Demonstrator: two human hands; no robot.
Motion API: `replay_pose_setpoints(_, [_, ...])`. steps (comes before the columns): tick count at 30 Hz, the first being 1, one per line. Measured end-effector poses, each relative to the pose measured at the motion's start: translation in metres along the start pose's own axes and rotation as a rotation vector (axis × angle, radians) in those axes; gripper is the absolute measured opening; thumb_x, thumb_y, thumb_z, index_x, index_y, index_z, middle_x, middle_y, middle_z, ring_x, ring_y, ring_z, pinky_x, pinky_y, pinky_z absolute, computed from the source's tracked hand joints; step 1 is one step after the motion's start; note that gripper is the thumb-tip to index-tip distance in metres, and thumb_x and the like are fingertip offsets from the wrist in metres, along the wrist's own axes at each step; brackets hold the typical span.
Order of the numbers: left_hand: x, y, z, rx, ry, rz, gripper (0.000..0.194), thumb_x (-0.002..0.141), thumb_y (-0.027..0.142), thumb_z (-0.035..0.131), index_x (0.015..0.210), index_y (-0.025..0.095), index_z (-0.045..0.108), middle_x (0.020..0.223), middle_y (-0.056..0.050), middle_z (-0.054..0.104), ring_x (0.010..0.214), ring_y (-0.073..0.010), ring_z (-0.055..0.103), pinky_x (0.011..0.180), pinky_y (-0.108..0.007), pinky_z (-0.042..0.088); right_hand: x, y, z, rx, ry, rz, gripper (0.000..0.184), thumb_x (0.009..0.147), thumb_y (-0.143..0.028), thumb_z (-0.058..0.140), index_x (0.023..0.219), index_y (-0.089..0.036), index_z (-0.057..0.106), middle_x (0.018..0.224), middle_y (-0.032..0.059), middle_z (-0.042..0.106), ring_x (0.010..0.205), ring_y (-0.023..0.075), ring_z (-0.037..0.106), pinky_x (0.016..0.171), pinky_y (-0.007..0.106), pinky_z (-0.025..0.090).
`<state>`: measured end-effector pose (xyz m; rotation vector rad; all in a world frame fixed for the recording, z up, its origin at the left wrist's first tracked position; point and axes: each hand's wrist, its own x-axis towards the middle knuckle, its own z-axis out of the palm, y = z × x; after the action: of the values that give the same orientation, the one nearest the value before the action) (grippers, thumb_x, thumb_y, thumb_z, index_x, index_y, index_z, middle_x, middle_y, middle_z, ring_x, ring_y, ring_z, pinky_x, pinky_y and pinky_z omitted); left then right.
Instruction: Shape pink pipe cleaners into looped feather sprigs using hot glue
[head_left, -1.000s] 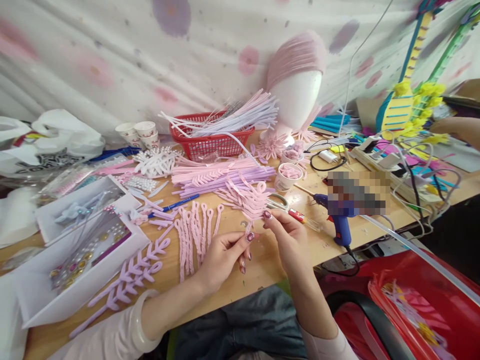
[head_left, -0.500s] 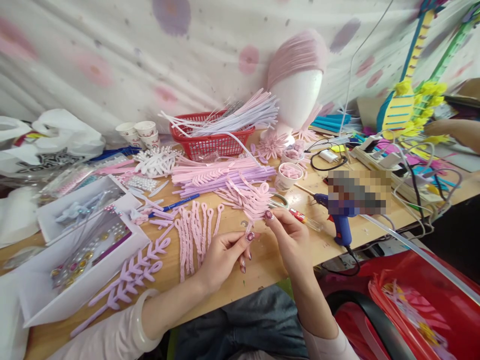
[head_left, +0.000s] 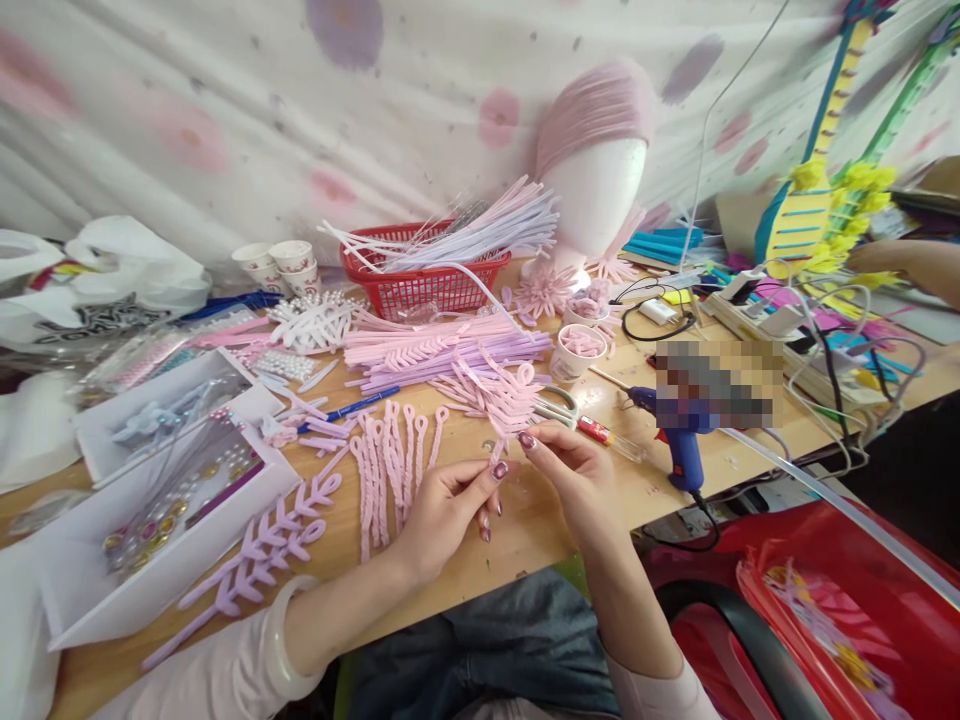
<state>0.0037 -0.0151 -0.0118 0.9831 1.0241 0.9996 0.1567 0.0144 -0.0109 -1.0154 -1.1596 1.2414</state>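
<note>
- Pink sprig (head_left: 513,408): near centre of frame; left hand (head_left: 446,515) pinches its lower end;
- right hand (head_left: 576,480): fingertips narrow beside it, cannot tell if gripping;
- steady hold, light touch should avoid crushing.

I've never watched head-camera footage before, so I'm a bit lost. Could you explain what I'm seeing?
There's no machine here: you see a person's own two bare hands, filmed by a camera on their head, looking forward and down. The left hand pinches the stem of a pink sprig; the right hand is close beside it, though whether it grips is unclear. On the wooden table lie twisted pink strips, purple sprigs, white boxes and a blue glue gun. Behind stand a red basket and a white model head.
</note>
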Motion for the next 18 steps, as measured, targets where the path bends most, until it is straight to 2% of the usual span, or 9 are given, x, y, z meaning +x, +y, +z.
replay_pose_setpoints(8, [0.0, 0.001, -0.001, 0.013, -0.003, 0.007, 0.04, 0.081, 0.048, 0.063, 0.062, 0.013, 0.064, 0.056, 0.003, 0.05, 0.044, -0.0066, 0.047, 0.049, -0.022, 0.043, 0.007, -0.007, -0.009, -0.046, -0.09, 0.087, 0.015, 0.075, -0.037, 0.076, 0.076, -0.021, 0.076, 0.082, 0.0025, 0.071, 0.078, 0.0173, 0.062, 0.078, 0.029, 0.047])
replay_pose_setpoints(14, [-0.001, 0.0, -0.002, 0.024, -0.024, -0.002, 0.038, 0.083, 0.047, 0.062, 0.093, 0.013, 0.074, 0.058, 0.003, 0.05, 0.046, -0.0072, 0.047, 0.046, -0.021, 0.041, 0.012, -0.017, -0.014, -0.095, -0.13, 0.123, 0.02, 0.07, -0.039, 0.078, 0.075, -0.021, 0.075, 0.077, 0.0018, 0.071, 0.072, 0.0164, 0.061, 0.074, 0.029, 0.047])
replay_pose_setpoints(18, [-0.001, 0.001, -0.002, 0.055, -0.019, 0.015, 0.04, 0.083, 0.047, 0.061, 0.096, 0.012, 0.075, 0.058, 0.003, 0.05, 0.047, -0.0068, 0.046, 0.047, -0.021, 0.041, 0.012, -0.019, -0.016, -0.123, -0.154, 0.118, 0.019, 0.071, -0.039, 0.077, 0.074, -0.02, 0.074, 0.076, 0.0017, 0.07, 0.072, 0.0161, 0.061, 0.073, 0.029, 0.046])
